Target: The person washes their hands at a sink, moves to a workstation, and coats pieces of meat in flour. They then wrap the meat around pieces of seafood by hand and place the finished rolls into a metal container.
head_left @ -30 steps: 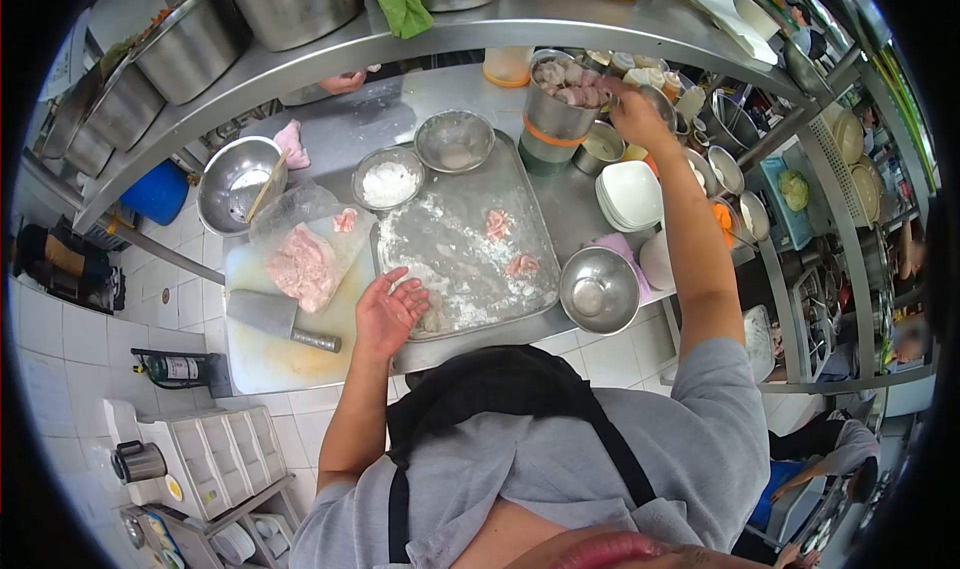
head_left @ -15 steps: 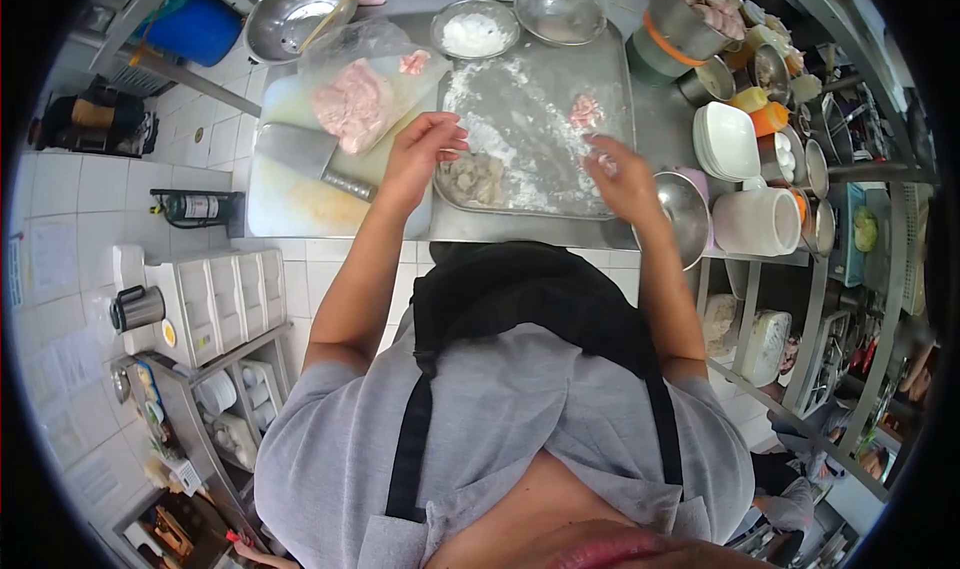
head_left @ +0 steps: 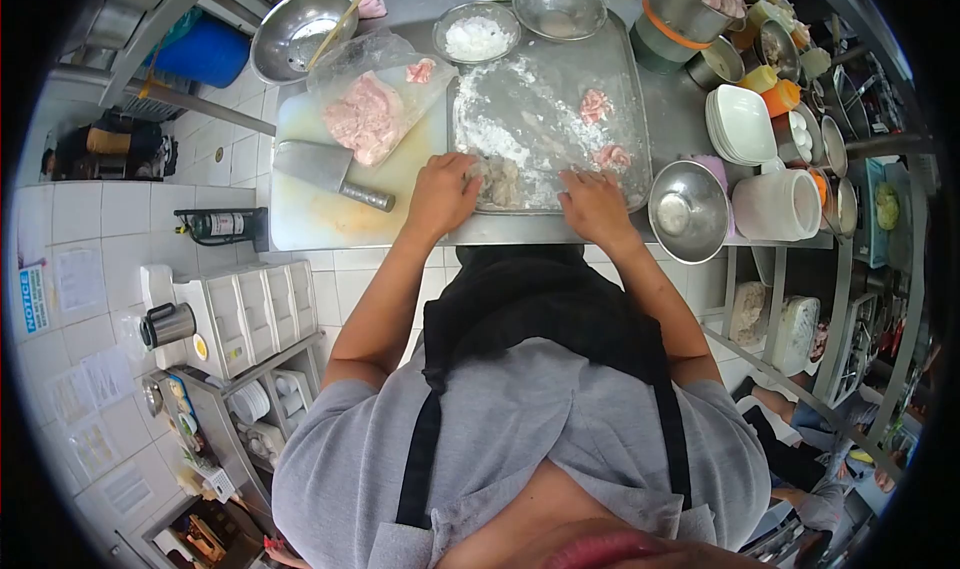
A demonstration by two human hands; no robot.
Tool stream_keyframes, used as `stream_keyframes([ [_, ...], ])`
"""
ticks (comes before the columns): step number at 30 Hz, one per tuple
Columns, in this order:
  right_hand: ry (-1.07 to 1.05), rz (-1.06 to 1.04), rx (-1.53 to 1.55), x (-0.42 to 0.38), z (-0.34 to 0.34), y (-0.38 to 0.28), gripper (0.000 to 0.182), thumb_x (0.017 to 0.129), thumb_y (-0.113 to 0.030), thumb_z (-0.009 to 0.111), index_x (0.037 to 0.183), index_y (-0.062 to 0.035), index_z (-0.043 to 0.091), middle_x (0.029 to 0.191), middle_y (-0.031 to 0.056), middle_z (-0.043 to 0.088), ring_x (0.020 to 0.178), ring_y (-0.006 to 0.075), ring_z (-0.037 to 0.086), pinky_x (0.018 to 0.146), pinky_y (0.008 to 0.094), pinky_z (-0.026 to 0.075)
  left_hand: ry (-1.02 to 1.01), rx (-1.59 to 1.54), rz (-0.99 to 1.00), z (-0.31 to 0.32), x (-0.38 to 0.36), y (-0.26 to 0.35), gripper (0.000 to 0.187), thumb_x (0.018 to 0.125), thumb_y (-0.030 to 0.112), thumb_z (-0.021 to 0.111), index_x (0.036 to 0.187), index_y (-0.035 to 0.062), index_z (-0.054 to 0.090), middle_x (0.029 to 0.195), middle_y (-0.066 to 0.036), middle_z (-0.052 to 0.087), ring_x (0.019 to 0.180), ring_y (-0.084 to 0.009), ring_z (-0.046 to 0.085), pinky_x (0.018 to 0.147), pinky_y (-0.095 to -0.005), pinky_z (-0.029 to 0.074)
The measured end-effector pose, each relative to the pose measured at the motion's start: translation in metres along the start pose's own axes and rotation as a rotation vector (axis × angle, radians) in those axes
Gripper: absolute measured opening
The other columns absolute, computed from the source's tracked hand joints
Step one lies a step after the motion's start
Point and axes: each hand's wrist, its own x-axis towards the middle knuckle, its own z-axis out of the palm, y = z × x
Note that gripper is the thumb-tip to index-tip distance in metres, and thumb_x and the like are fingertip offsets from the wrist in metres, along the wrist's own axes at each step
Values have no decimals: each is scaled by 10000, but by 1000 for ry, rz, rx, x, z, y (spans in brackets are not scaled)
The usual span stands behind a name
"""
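Note:
My left hand (head_left: 445, 195) rests at the near left corner of the metal tray (head_left: 638, 119). Its fingers reach over the rim against a greyish, flour-coated lump (head_left: 498, 183); I cannot make out a grip. Lower on the tray's right half lies my right hand (head_left: 597, 205), fingers spread and pointing away from me, holding nothing visible. Just beyond those fingers sits a pink piece of raw meat (head_left: 612, 157), with another meat piece (head_left: 595, 106) farther up. White flour (head_left: 492, 109) is scattered over the tray's left and middle.
Left of the tray, a cutting board (head_left: 300, 219) bears a cleaver (head_left: 335, 174) and raw meat in a plastic bag (head_left: 365, 117). A flour bowl (head_left: 476, 35) and a steel bowl (head_left: 560, 9) stand at the far edge. Another bowl (head_left: 688, 212) is on the right.
Both hands have come down onto the tray, my left to the greyish lump. A second pink meat piece now shows on the right. The whole view has shifted slightly.

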Motion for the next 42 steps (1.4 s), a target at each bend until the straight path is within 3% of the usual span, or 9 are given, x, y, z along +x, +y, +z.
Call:
stream_keyframes([
  [1, 2, -5, -17, 1, 2, -1, 349, 929, -225, 645, 1224, -40, 626, 1233, 199, 682, 1145, 366, 644, 1043, 515, 429, 1, -2, 10, 4, -2, 2, 307, 870, 173, 713, 1150, 48, 719, 1144, -143, 711, 1076, -350, 635, 924, -471, 488],
  [3, 9, -9, -40, 1, 5, -3, 348, 933, -227, 640, 1225, -38, 624, 1253, 203, 675, 1153, 368, 644, 1057, 522, 421, -74, 275, 24, 9, -8, 7, 348, 866, 231, 714, 1172, 65, 718, 1179, -111, 701, 1124, -307, 616, 978, -470, 440],
  [6, 5, -18, -88, -1, 7, -3, 358, 939, -237, 637, 1232, -34, 617, 1285, 227, 659, 1172, 375, 639, 1073, 532, 416, -104, 329, 14, 13, -10, 14, 368, 884, 265, 704, 1202, 80, 698, 1277, -92, 677, 1196, -289, 592, 1036, -494, 376],
  [20, -42, -29, -76, -2, 4, -8, 378, 915, -268, 673, 1204, -29, 625, 1327, 289, 623, 1185, 410, 622, 1065, 573, 424, -169, 486, -8, 16, -15, 27, 413, 890, 297, 710, 1255, 107, 682, 1305, -54, 675, 1222, -250, 591, 1127, -583, 309],
  [23, -41, -22, -51, -1, 6, -7, 384, 905, -265, 681, 1202, -29, 627, 1321, 294, 626, 1196, 412, 615, 1065, 574, 424, -249, 450, -91, 9, -13, 30, 550, 853, 294, 763, 1353, 114, 622, 1349, -80, 651, 1230, -276, 586, 1132, -544, 327],
  [25, -36, -33, -46, -2, 7, -6, 384, 900, -262, 684, 1199, -28, 628, 1313, 296, 629, 1195, 412, 615, 1064, 573, 425, -133, 339, -137, 9, -11, 28, 757, 782, 307, 843, 1448, 118, 539, 1383, -117, 620, 1236, -312, 581, 1112, -486, 380],
  [28, -19, -42, -43, -2, 7, -6, 380, 893, -257, 690, 1190, -27, 631, 1297, 295, 637, 1188, 412, 617, 1059, 569, 431, -139, 393, -87, 10, -3, 24, 917, 706, 336, 903, 1494, 120, 489, 1389, -158, 598, 1236, -340, 576, 1064, -456, 435],
  [34, -16, -45, -39, -3, 3, -7, 366, 889, -254, 693, 1168, -23, 636, 1291, 295, 641, 1174, 408, 622, 1050, 556, 440, -444, 483, -96, 7, 28, 21, 852, 667, 382, 927, 1387, 107, 564, 1274, -173, 632, 1209, -344, 597, 1013, -475, 486],
  [42, 32, -30, -1, -5, 4, -3, 364, 893, -250, 697, 1171, -20, 641, 1313, 293, 629, 1183, 410, 621, 1045, 557, 448, -473, 505, -55, 14, 30, 22, 686, 717, 289, 896, 1304, 112, 587, 1195, -187, 637, 1149, -372, 621, 970, -457, 521],
])
